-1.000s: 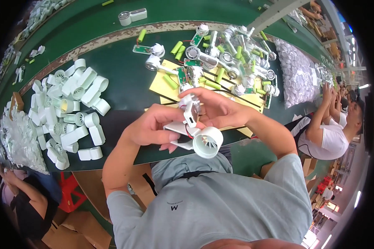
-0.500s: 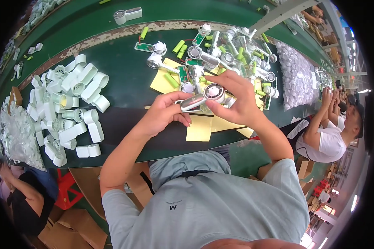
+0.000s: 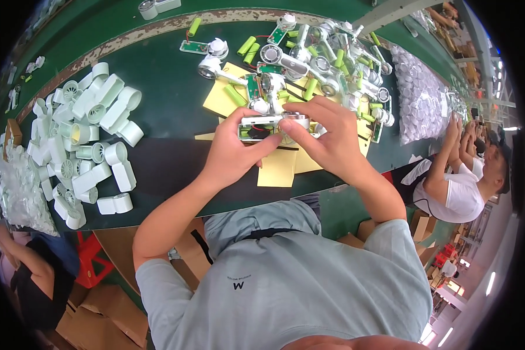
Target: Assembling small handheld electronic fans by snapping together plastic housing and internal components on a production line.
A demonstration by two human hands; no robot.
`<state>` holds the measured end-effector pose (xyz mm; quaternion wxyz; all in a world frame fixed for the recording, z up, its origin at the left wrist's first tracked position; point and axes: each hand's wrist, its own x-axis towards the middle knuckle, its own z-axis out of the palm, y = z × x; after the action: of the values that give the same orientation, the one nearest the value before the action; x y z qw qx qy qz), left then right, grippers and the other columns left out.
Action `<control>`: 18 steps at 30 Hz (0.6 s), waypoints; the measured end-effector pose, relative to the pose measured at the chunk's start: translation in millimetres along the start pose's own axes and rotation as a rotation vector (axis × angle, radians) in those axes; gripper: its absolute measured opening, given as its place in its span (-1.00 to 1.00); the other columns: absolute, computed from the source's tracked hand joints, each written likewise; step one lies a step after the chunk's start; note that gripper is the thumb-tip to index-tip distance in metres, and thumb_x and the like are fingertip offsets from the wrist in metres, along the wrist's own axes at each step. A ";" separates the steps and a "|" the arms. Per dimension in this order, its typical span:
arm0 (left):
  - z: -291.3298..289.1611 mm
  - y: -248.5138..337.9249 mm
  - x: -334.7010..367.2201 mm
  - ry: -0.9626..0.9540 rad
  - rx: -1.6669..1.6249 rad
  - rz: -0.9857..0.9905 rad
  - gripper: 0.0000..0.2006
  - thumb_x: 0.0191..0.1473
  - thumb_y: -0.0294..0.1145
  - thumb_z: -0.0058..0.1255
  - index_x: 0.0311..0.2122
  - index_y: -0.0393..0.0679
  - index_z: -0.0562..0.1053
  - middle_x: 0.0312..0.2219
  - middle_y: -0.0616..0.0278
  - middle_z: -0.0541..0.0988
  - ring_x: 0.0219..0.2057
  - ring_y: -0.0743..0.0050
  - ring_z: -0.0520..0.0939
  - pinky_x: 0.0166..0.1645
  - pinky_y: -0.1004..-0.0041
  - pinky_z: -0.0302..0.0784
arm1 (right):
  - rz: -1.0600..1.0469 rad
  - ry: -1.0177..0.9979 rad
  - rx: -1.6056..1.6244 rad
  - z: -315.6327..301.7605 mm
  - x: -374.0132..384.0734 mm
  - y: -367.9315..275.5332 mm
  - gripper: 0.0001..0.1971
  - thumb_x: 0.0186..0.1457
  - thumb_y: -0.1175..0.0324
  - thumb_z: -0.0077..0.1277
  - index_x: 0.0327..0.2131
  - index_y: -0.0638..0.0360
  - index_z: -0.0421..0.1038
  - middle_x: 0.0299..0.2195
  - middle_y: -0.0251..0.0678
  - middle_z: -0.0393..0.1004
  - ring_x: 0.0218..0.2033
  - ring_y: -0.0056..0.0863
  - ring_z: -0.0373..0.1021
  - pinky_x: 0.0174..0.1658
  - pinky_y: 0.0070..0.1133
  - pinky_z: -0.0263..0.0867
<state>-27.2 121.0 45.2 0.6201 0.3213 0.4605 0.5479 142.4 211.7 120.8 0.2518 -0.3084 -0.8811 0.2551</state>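
Note:
Between my two hands is a small handheld fan (image 3: 260,121), turned on its edge, its silver side up and its open side showing a green board and dark parts. My left hand (image 3: 230,147) grips the handle end with thumb and fingers. My right hand (image 3: 328,137) pinches the round fan head, thumb on the near side. Just beyond them lie fan parts with a motor (image 3: 272,83), a green circuit board (image 3: 253,86) and a lime-green battery cell (image 3: 235,95). Yellow paper sheets (image 3: 276,170) lie under and in front of the hands.
At the left is a heap of pale green fan housings (image 3: 105,116), with a clear bag of parts (image 3: 23,189) beside it. A heap of fan assemblies (image 3: 338,61) and a bag of white parts (image 3: 417,96) lie at the right. Another person (image 3: 458,181) sits farther right.
Both hands have tilted the fan from face-up onto its edge, so its open inside shows. The thumbs have shifted along it. The view has moved slightly.

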 end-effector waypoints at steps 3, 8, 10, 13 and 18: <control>4.1 -1.3 -0.7 0.060 0.060 0.060 -0.64 0.01 -0.44 0.27 -0.14 -0.27 0.36 -0.38 0.24 0.56 -0.51 0.70 0.56 -0.55 0.63 0.47 | 0.045 -0.024 -0.038 2.7 -0.6 -2.4 -0.72 -0.01 0.21 0.28 -0.32 0.23 0.61 -0.59 -0.27 0.45 -0.60 -0.41 0.39 -0.55 -0.53 0.25; 4.8 -7.6 -1.4 0.126 0.160 0.147 -0.67 0.08 -0.50 0.19 -0.10 -0.28 0.32 -0.38 0.23 0.55 -0.52 0.69 0.55 -0.57 0.64 0.44 | 0.006 0.002 -0.052 8.4 0.5 -6.2 -0.73 0.00 0.21 0.27 -0.33 0.21 0.61 -0.60 -0.29 0.42 -0.62 -0.42 0.37 -0.58 -0.52 0.23; 4.7 -7.3 -2.5 0.127 -0.015 0.082 -0.64 0.03 -0.41 0.26 -0.14 -0.27 0.34 -0.40 0.22 0.56 -0.51 0.66 0.57 -0.50 0.56 0.50 | -0.020 0.025 -0.017 13.5 -2.4 -5.7 -0.75 0.02 0.22 0.25 -0.32 0.22 0.60 -0.58 -0.28 0.42 -0.62 -0.42 0.36 -0.57 -0.52 0.22; 1.0 -5.4 -1.6 0.068 -0.099 0.057 -0.67 0.08 -0.45 0.19 -0.11 -0.27 0.33 -0.36 0.22 0.54 -0.45 0.65 0.58 -0.46 0.58 0.51 | -0.028 0.033 0.021 16.8 -3.7 -3.2 -0.78 0.06 0.27 0.21 -0.29 0.22 0.59 -0.55 -0.28 0.41 -0.58 -0.42 0.37 -0.54 -0.52 0.24; 0.9 -0.4 -3.0 -0.035 -0.196 0.109 -0.66 0.10 -0.54 0.14 -0.05 -0.26 0.30 -0.25 0.18 0.52 -0.39 0.62 0.60 -0.42 0.59 0.54 | -0.077 0.043 0.018 15.3 -7.7 5.2 -0.79 0.08 0.33 0.18 -0.23 0.21 0.57 -0.50 -0.29 0.37 -0.46 -0.44 0.40 -0.44 -0.55 0.27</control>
<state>-26.1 118.1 45.9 0.6257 0.2932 0.3756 0.6176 140.6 205.6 104.1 0.2828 -0.2776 -0.8844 0.2464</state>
